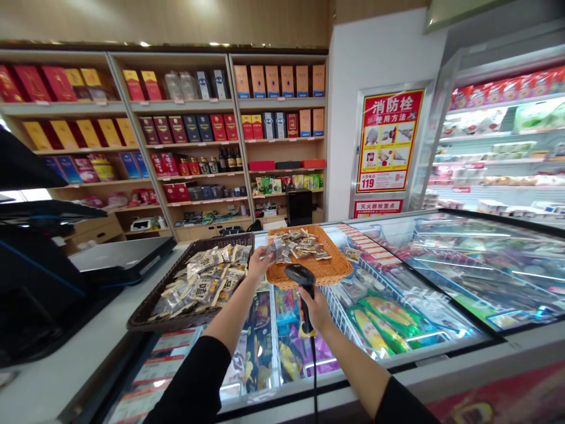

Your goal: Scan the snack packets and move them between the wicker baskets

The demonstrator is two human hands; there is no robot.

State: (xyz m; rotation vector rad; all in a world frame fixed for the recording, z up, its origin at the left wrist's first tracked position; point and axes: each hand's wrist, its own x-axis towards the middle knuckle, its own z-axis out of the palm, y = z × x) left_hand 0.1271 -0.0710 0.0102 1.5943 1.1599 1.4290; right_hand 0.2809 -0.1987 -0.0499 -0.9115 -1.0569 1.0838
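Observation:
My right hand [316, 309] is wrapped round the handle of a black barcode scanner [301, 274], whose head points toward the orange wicker basket and whose cord hangs down. At the left rim of that orange wicker basket [338, 259], my left hand [258, 264] pinches a small clear-and-beige snack packet [278, 249]. Several similar packets [304, 241] lie loose in the basket. Left of my hand, a dark brown wicker basket [152, 323] holds a larger heap of the same packets [205, 277]. One more packet [352, 253] lies on the glass right of the orange basket.
Both baskets rest on a glass-topped chest freezer [445, 347] with packaged goods in wire baskets inside. A counter with a flat scale [126, 256] and dark checkout equipment [39, 282] stands at left. Behind are shelves of boxed goods [189, 129], a fire-hydrant sign [388, 141] and a lit refrigerator [498, 159].

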